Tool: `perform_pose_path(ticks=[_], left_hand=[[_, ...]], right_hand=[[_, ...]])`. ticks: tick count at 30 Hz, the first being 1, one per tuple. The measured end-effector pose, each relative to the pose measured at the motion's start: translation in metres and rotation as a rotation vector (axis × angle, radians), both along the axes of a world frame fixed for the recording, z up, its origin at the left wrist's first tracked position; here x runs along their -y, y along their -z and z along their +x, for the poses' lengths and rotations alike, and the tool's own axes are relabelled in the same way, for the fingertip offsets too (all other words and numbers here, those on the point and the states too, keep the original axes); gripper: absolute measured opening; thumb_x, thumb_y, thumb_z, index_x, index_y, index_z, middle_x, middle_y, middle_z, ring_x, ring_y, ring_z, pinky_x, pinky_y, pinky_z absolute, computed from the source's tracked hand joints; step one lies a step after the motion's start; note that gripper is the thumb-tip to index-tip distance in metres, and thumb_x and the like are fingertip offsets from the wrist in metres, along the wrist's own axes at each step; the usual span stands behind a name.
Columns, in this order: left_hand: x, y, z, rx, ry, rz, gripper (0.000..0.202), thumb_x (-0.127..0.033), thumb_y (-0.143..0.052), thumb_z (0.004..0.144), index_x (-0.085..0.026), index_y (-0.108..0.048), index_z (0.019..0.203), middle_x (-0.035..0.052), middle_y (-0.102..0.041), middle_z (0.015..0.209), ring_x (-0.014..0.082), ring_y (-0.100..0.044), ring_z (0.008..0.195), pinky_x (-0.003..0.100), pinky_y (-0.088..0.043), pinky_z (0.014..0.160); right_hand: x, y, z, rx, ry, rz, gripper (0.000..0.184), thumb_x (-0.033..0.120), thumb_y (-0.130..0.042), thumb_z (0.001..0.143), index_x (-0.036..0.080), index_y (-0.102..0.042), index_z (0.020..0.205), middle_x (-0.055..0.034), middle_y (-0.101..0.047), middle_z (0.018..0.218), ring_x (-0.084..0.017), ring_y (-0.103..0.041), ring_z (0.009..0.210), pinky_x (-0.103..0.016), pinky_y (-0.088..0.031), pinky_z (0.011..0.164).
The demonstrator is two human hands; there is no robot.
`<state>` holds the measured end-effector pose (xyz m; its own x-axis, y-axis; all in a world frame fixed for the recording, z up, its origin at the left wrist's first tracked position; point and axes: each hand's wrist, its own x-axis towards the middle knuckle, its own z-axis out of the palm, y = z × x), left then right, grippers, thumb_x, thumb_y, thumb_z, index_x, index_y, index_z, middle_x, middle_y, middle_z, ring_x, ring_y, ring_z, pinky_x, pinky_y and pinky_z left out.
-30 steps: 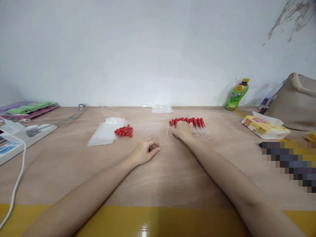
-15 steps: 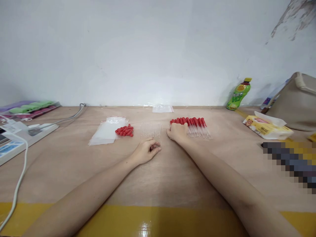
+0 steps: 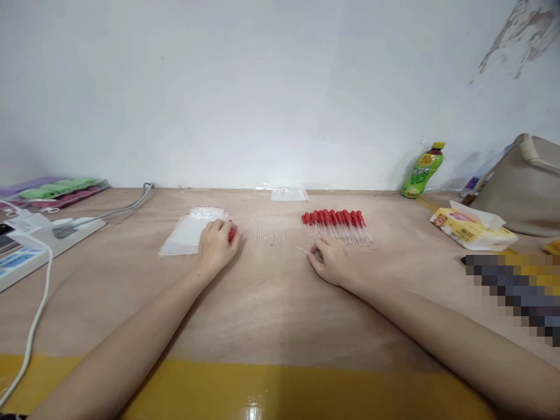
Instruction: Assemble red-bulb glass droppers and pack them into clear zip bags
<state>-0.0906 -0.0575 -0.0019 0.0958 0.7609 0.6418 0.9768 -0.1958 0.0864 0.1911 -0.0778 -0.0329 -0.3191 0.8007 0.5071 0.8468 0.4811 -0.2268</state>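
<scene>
Curled over a small pile of red rubber dropper bulbs (image 3: 231, 232) is my left hand (image 3: 217, 242), its fingers closed on a bulb and covering most of the pile. My right hand (image 3: 330, 261) pinches a thin clear glass dropper tube (image 3: 301, 249), whose tip points left. Just beyond that hand lies a row of droppers (image 3: 336, 220) with red bulbs at the far end and clear tubes toward me. Between my hands, several bare clear tubes (image 3: 268, 230) lie side by side. Clear zip bags (image 3: 179, 236) are stacked partly behind my left hand.
Another clear bag (image 3: 289, 194) lies by the wall. On the right are a green drink bottle (image 3: 423, 170), a yellow tissue pack (image 3: 472, 227) and a beige bag (image 3: 520, 186). A power strip (image 3: 44, 251) with a white cable (image 3: 41, 303) sits at the left.
My left hand has moved left from the bare tubes onto the red bulbs. My right hand has drawn back from the dropper row toward me, a thin tube now showing in its fingers.
</scene>
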Motion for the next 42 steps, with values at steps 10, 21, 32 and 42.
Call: perform_pose_path(ticks=[10,21,32,42], left_hand=[[-0.006,-0.005,-0.020,-0.081,-0.159,-0.031,0.024,-0.038,-0.048,0.077,-0.017,-0.060,0.075,0.0104,-0.053,0.081,0.0277,-0.048,0.084,0.037,-0.037,0.072],[0.000,-0.011,-0.009,0.036,-0.021,0.111,0.022,-0.033,-0.044,0.083,-0.017,-0.057,0.075,0.0081,-0.053,0.080,0.0244,-0.049,0.084,0.038,-0.036,0.078],[0.039,0.011,0.059,0.211,0.664,-0.346,0.011,-0.025,-0.048,0.081,-0.016,-0.055,0.082,0.0018,-0.052,0.073,0.0113,-0.048,0.060,0.024,-0.040,0.057],[0.028,0.018,0.068,0.262,0.672,-0.363,0.016,-0.027,-0.052,0.081,-0.019,-0.065,0.083,0.0052,-0.059,0.092,0.0164,-0.055,0.081,0.029,-0.044,0.073]], right_hand=[[-0.001,0.003,0.007,-0.101,-0.091,-0.001,0.012,0.026,-0.052,0.077,0.016,-0.058,0.082,-0.0053,-0.054,0.080,-0.017,-0.049,0.078,-0.028,-0.038,0.070],[-0.003,0.004,0.007,-0.120,-0.142,-0.004,0.014,0.020,-0.047,0.080,0.017,-0.058,0.072,-0.0055,-0.053,0.079,-0.017,-0.049,0.077,-0.029,-0.039,0.070],[-0.003,0.001,0.007,-0.099,-0.171,-0.050,0.008,0.016,-0.047,0.080,0.017,-0.053,0.076,-0.0060,-0.054,0.083,-0.017,-0.048,0.080,-0.029,-0.037,0.072],[0.001,-0.001,0.004,-0.098,-0.130,-0.041,0.012,0.020,-0.041,0.085,0.018,-0.053,0.082,-0.0033,-0.061,0.083,-0.016,-0.053,0.078,-0.031,-0.028,0.075]])
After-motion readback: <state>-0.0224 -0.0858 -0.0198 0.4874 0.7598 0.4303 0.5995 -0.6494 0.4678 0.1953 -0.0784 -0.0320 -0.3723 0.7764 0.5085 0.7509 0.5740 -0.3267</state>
